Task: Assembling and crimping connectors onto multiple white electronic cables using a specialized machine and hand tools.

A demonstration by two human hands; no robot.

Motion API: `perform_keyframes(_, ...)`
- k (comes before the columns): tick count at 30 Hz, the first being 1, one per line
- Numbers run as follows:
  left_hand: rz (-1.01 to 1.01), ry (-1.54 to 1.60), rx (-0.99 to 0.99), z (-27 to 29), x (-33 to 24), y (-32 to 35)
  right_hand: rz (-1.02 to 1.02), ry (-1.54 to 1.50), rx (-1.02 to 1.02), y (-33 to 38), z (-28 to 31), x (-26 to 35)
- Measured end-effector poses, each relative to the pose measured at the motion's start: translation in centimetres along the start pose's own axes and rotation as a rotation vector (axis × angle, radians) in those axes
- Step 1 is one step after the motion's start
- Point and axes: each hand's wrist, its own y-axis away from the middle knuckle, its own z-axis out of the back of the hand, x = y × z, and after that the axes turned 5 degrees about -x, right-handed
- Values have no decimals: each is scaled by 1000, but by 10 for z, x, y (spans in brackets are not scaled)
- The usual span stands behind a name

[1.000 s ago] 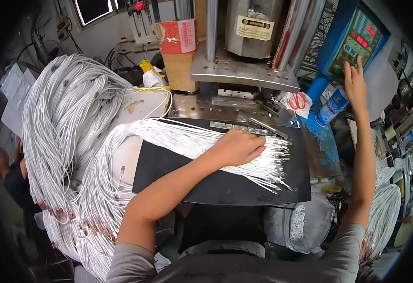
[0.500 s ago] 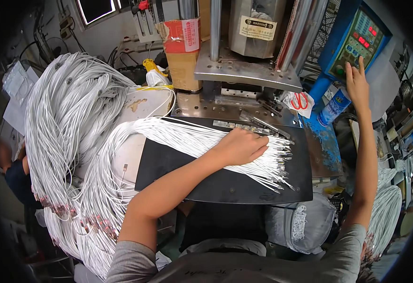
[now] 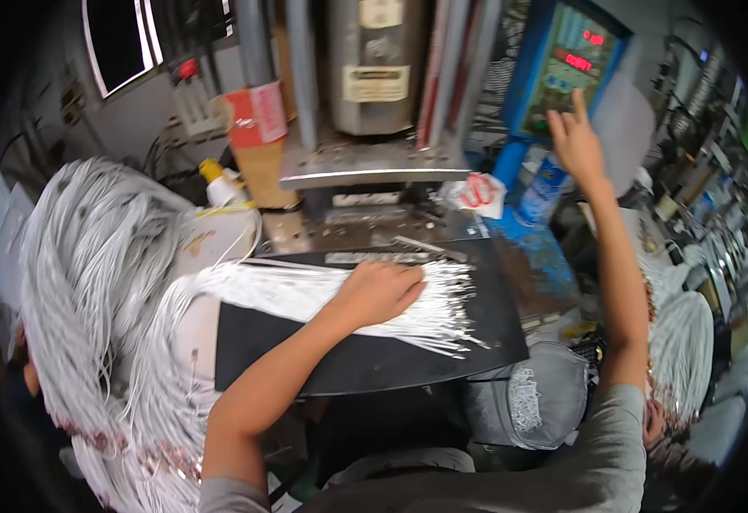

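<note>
The left hand [image 3: 378,295] is lying across a bundle of white cables [image 3: 447,308], its fingers curling over them near the middle of the frame; whether they are gripping or only pressing, I cannot tell. The cables are stretching over a black tabletop [image 3: 504,318], their metal-tipped ends pointing right. At the upper right, the right hand [image 3: 577,145] is holding nothing visible, its index finger extending to a blue control panel [image 3: 553,51], the others spreading loosely. A metal press [image 3: 374,164] is standing at upper centre.
</note>
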Motion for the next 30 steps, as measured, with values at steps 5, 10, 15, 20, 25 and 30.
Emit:
perform_keyframes(5, -6, 38, -3, 5, -4, -5, -50, -105, -53, 15, 9, -2)
perform_keyframes(10, 15, 49, 5, 5, -4, -8, -61, -46, 32, 17, 11, 10)
perform_keyframes(15, -6, 10, -1, 3, -2, 1, -11, -66, 4, 20, -2, 12)
perform_keyframes(20, -30, 13, -5, 5, -7, 1, -31, -131, -11, 25, 4, 12)
perform_keyframes(25, -18, -4, 3, 8, -8, -2, -47, -119, 17, 21, 1, 10)
perform_keyframes(30, -19, 8, 0, 6, -6, -4, -24, -114, 2, 20, -4, 7)
